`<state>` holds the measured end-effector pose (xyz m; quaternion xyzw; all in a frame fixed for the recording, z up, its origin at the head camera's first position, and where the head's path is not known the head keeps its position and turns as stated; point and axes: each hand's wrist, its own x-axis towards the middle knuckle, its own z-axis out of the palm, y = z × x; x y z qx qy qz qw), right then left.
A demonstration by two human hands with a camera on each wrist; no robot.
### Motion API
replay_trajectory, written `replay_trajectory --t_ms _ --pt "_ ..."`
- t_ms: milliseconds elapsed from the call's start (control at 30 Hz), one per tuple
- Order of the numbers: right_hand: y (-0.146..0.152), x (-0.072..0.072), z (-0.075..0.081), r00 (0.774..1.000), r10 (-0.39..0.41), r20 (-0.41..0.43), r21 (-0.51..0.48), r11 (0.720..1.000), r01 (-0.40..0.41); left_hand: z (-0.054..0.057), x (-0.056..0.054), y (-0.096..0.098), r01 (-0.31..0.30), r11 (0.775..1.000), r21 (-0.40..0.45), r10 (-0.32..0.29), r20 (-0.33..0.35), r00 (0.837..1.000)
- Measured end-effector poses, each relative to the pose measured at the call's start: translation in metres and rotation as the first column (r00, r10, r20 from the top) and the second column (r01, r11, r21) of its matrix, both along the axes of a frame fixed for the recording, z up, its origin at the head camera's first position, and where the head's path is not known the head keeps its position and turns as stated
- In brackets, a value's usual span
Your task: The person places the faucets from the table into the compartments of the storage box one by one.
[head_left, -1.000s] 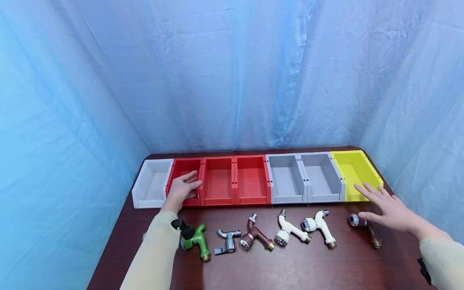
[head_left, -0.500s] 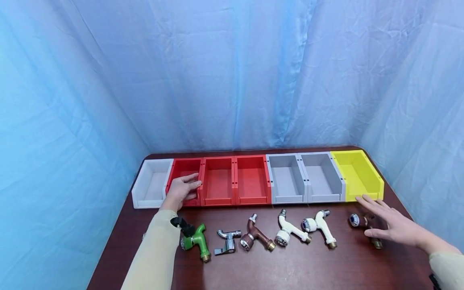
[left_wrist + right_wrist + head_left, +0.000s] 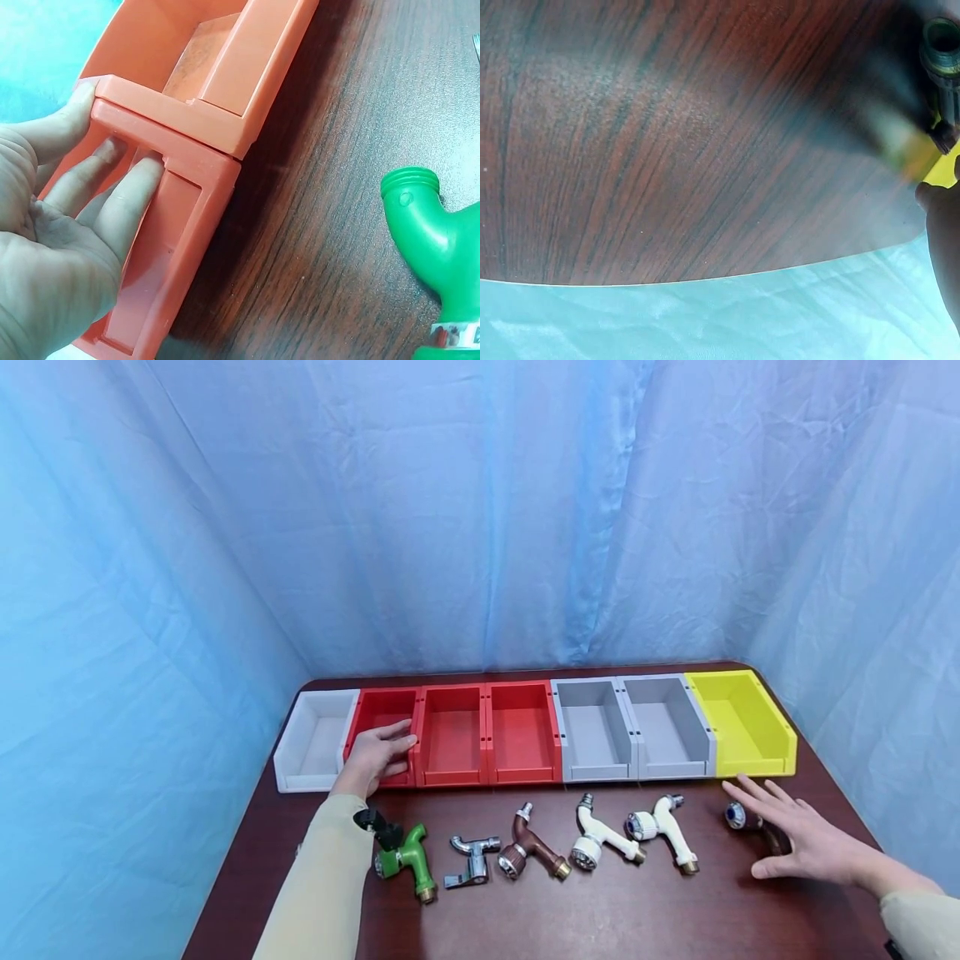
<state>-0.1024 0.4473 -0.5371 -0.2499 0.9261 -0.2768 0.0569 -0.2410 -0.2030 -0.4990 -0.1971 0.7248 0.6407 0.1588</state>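
Note:
In the head view my left hand (image 3: 375, 753) reaches into the leftmost red bin (image 3: 382, 700). The left wrist view shows two fingers (image 3: 124, 210) inside it near the side wall, another digit at the rim. My right hand (image 3: 810, 839) is over the far-right brown tap (image 3: 741, 816), fingers spread and thumb apart, partly covering it. That tap's threaded end (image 3: 941, 45) appears in the right wrist view. A green tap (image 3: 411, 862) lies by my left forearm. Further right lie a chrome tap (image 3: 474, 860), another brown tap (image 3: 534, 843) and two white taps (image 3: 603, 835).
Bins stand side by side along the back: a white bin (image 3: 315, 735), more red ones (image 3: 523, 775), grey ones (image 3: 596, 771) and a yellow bin (image 3: 756, 767). They rest on a dark wooden table (image 3: 585, 918) with blue curtains (image 3: 480, 527) around it.
My right hand has come back from over the yellow bin's front to just above the far-right brown tap, hiding more of it. My left hand stays at the red bin.

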Motion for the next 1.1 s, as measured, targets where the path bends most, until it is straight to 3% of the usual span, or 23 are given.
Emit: replay_trajectory --t_ms 300,600,833,1000,1100 --pt "0.002 0.003 -0.012 1.0 0.026 0.004 0.045 0.999 -0.026 -0.003 0.0 -0.002 0.005 1.0 0.009 -0.005 -0.002 1.0" --pt "0.008 0.001 -0.011 0.998 0.023 0.057 0.081 0.996 -0.028 -0.002 0.003 -0.001 0.011 1.0 0.009 -0.011 -0.007 1.0" --pt "0.011 -0.003 -0.01 0.996 0.081 -0.039 0.152 0.986 -0.075 -0.001 0.004 0.0 0.016 1.0 -0.004 -0.016 -0.017 1.0" --pt "0.013 -0.003 -0.011 0.996 0.077 0.034 0.108 0.991 -0.08 0.0 0.004 0.0 0.019 1.0 -0.002 -0.019 -0.021 1.0" --pt "0.013 -0.005 -0.012 0.996 0.087 -0.001 0.136 0.987 -0.086 0.0 0.005 -0.001 0.02 1.0 0.0 -0.02 -0.021 1.0"
